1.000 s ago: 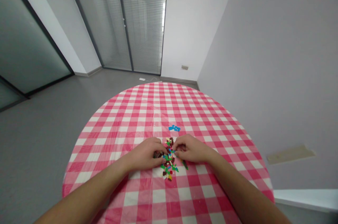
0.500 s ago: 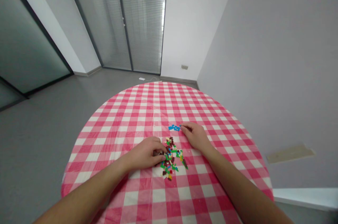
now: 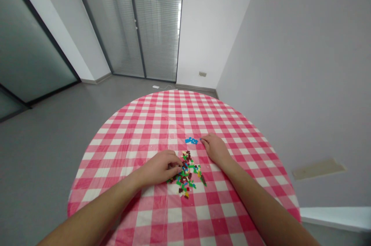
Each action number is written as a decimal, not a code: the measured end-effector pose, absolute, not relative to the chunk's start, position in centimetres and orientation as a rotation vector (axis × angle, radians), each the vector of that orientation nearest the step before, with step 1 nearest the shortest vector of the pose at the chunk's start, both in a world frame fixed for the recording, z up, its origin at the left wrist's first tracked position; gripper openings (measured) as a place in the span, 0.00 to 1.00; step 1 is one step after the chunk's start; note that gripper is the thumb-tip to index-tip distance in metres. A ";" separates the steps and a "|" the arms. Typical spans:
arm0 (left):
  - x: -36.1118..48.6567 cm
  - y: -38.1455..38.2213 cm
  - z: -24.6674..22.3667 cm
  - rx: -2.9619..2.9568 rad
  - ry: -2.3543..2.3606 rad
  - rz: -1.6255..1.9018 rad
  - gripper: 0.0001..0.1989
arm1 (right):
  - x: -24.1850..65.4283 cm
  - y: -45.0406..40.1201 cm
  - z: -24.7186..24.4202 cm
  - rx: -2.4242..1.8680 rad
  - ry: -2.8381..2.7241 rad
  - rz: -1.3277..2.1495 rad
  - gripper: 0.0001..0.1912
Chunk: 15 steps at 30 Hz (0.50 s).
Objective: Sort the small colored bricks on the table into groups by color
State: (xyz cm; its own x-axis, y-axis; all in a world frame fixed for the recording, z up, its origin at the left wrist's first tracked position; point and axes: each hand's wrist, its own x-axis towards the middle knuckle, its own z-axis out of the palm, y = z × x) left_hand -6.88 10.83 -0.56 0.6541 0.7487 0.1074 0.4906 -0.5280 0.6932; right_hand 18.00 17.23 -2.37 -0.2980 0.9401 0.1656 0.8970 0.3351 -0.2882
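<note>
Small mixed building bricks (image 3: 188,178) in green, brown, cream, yellow and blue lie in a loose pile near the middle of the table. My left hand (image 3: 164,166) rests at the left side of this pile, its fingers curled and thumb drawn toward the fingertips; whatever they hold is too small to make out. Beyond the pile sits a little group of blue bricks (image 3: 191,140). Just right of that group my right hand (image 3: 216,148) is closed in a pinch, with a tiny blue brick (image 3: 200,139) showing at its fingertips.
A red-and-white checked tablecloth (image 3: 139,122) covers the round table. A white wall (image 3: 313,83) rises along the right side. Past the far edge, a white power strip (image 3: 155,87) with a cord lies on the grey floor.
My right hand has shifted slightly right, away from the blue group, with a blue brick at its fingertips. My left hand's fingers have drawn slightly closer together at the pile.
</note>
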 end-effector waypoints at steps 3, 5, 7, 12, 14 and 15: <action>-6.9 10.8 -0.6 2.233 0.966 0.524 0.09 | 17.9 17.3 -2.5 -1.647 -2.365 0.143 0.15; -6.8 10.8 -0.6 2.234 0.967 0.520 0.09 | 17.9 17.3 -2.6 -1.669 -2.382 0.103 0.15; -6.8 10.8 -0.6 2.235 0.966 0.519 0.09 | 17.8 17.3 -2.7 -1.695 -2.385 0.073 0.15; -6.8 10.8 -0.7 2.237 0.965 0.518 0.09 | 17.8 17.3 -2.8 -1.712 -2.382 0.057 0.15; -6.8 10.9 -0.7 2.239 0.958 0.519 0.09 | 17.7 17.3 -2.8 -1.715 -2.371 0.064 0.15; -6.8 10.9 -0.7 2.238 0.955 0.520 0.09 | 17.7 17.3 -2.8 -1.714 -2.360 0.069 0.15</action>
